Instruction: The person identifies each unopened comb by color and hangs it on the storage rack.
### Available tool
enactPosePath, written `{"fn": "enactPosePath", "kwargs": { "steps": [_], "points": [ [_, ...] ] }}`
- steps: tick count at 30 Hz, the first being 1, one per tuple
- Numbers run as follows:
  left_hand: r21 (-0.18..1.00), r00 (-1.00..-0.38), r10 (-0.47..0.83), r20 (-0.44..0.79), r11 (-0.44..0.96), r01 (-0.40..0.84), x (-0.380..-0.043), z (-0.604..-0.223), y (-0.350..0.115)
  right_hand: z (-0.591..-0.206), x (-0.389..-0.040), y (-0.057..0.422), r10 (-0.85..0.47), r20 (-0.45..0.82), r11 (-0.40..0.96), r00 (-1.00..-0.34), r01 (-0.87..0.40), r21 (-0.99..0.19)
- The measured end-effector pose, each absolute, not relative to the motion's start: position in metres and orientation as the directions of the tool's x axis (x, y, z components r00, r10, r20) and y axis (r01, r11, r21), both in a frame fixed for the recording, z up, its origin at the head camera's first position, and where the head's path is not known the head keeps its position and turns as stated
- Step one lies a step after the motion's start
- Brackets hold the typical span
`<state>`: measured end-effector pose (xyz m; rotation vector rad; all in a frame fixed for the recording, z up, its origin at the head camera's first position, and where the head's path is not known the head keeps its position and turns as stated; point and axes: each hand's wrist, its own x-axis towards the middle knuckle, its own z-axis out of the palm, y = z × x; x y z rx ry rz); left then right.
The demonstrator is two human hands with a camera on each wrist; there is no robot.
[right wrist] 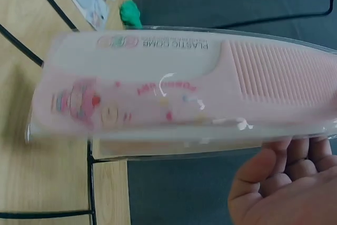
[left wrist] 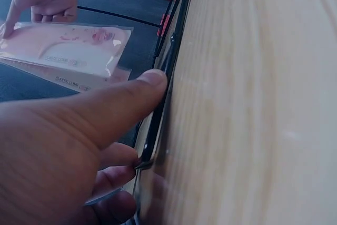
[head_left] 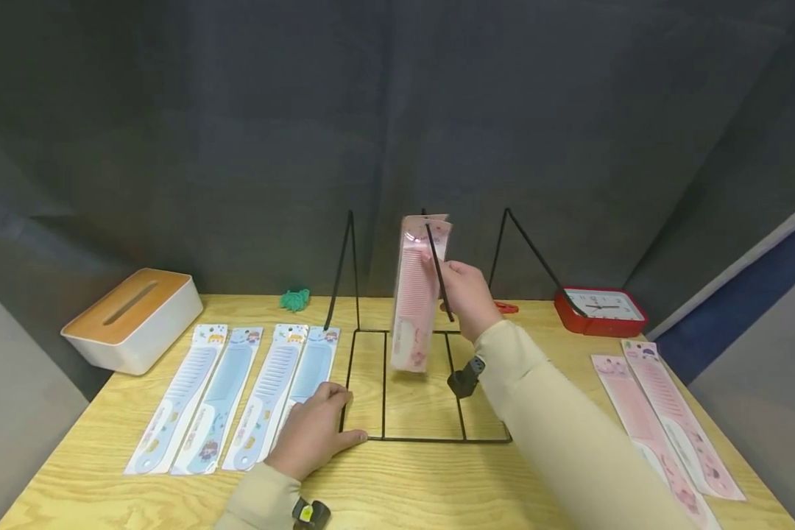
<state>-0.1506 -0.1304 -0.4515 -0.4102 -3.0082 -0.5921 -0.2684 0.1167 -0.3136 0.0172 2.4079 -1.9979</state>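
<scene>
My right hand (head_left: 467, 294) holds packaged pink combs (head_left: 414, 309) upright by the side, over the middle of a black wire rack (head_left: 437, 440). A second pink package shows behind the front one. One of the rack's slanted prongs crosses in front of the front package in the head view. In the right wrist view the comb (right wrist: 158, 98) lies across the picture in its clear sleeve. At the rack's front left corner my left hand (head_left: 314, 430) grips the base wire, thumb on the front bar and fingers at the side bar (left wrist: 158, 114).
Several packaged blue combs (head_left: 245, 405) lie left of the rack, beside a white tissue box (head_left: 135, 346) with a wooden lid. Two packaged pink combs (head_left: 676, 419) lie at the right. A red clock (head_left: 603, 309), a green object (head_left: 294, 299) and a red object (head_left: 506, 308) sit at the back.
</scene>
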Motion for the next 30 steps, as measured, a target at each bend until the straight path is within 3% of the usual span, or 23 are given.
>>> {"fn": "enactPosePath", "kwargs": {
  "steps": [7,14,24,30],
  "points": [
    [0.383,-0.969,0.232,0.089,0.890,0.248,-0.148,-0.453,-0.133,-0.310,-0.275,0.116,0.009,-0.025,0.225,-1.000,0.026,-0.974],
    [0.383,-0.970,0.222,0.097,0.891,0.242,-0.147,-0.452,-0.135,-0.339,-0.275,0.151,-0.038,0.027,0.343,-0.999,-0.038,-0.939],
    [0.383,-0.969,0.225,0.098,0.890,0.246,-0.147,-0.451,-0.135,-0.396,-0.276,0.274,-0.021,0.090,0.721,-0.996,-0.078,-0.689],
    [0.386,-0.969,0.231,0.092,0.889,0.248,-0.146,-0.450,-0.135,-0.425,-0.277,0.353,0.000,-0.029,0.823,-1.000,0.016,-0.567]
  ]
}}
